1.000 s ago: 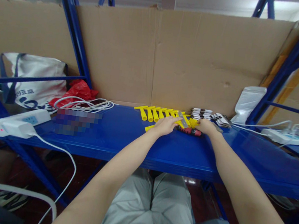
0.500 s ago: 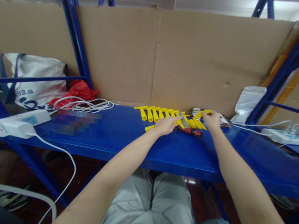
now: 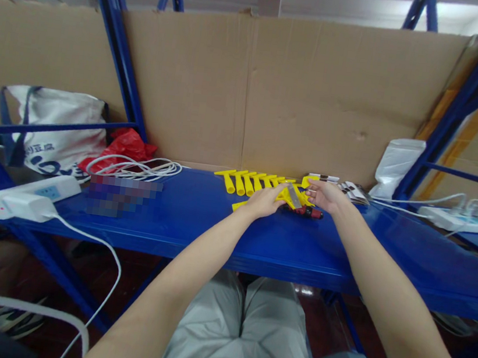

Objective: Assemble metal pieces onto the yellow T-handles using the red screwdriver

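Observation:
My left hand point(image 3: 266, 202) is closed around a yellow scraper point(image 3: 283, 195) with a flat grey metal blade point(image 3: 293, 197) facing right. My right hand point(image 3: 327, 196) is just right of the blade, its fingers bent around a small flat yellow plastic piece point(image 3: 308, 180). More yellow pieces lie under and behind the fingers, partly hidden. A dark red and black tool point(image 3: 311, 212) lies below my right fingers. Left of my hands, several yellow scraper handles point(image 3: 238, 182) form a row. The end of another yellow piece point(image 3: 238, 206) shows beneath my left wrist.
Black-and-white packets point(image 3: 352, 191) and a white pouch point(image 3: 396, 164) are at the back right of the blue shelf point(image 3: 190, 214). Coiled white cable point(image 3: 147, 168), a red bag point(image 3: 126, 146) and a power strip point(image 3: 34, 193) are left. A cardboard wall point(image 3: 293, 98) stands behind.
My right hand has moved left with the flat yellow piece, towards the scraper blade. The scraper in my left hand has turned slightly, showing more blade.

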`<state>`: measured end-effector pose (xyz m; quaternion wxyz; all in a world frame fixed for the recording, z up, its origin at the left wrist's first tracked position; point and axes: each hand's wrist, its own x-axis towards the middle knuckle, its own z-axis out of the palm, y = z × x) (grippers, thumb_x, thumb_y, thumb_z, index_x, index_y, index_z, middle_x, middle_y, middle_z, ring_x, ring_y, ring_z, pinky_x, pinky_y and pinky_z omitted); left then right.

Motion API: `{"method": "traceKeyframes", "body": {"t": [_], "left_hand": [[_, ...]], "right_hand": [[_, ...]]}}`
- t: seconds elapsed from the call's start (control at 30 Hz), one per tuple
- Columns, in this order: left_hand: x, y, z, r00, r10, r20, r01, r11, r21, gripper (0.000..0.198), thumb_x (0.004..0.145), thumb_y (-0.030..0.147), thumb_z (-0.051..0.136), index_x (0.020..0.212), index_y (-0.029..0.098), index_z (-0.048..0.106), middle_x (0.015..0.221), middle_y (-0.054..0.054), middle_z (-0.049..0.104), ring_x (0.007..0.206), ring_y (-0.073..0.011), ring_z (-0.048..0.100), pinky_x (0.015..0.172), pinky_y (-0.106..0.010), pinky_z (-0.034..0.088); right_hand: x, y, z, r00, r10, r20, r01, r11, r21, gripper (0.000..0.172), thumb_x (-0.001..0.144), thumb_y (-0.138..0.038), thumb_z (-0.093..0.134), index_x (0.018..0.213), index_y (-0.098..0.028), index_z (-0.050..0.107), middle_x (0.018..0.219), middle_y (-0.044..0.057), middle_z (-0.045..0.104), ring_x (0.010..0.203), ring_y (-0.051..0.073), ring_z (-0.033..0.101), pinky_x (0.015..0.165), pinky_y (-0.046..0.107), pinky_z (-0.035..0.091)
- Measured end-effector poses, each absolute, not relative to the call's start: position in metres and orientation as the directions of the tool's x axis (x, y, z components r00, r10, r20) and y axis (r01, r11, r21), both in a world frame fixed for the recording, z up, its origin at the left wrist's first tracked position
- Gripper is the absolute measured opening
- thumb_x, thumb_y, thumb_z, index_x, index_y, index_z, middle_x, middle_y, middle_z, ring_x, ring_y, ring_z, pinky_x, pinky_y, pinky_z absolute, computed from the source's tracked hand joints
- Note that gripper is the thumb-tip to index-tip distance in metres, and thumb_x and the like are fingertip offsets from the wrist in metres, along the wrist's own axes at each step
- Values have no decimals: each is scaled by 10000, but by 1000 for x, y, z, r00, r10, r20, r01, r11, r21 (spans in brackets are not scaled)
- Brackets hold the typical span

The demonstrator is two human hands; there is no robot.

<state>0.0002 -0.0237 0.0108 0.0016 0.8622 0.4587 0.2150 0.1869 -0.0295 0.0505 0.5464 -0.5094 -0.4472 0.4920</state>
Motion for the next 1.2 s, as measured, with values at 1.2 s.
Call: {"method": "traceKeyframes", "body": {"t": [1.2], "left_hand": [[2, -28, 13, 482, 793, 373, 800, -572, 180, 423, 980, 375, 497, 1374, 229, 451, 1243, -111, 688, 1164, -286, 657, 913, -363, 519]], "right_hand": [[173, -31, 39, 99, 984, 150, 559, 70, -826, 422, 664, -489, 837, 624, -183, 550, 421, -75, 394, 395, 48, 319, 352, 184, 230]]}}
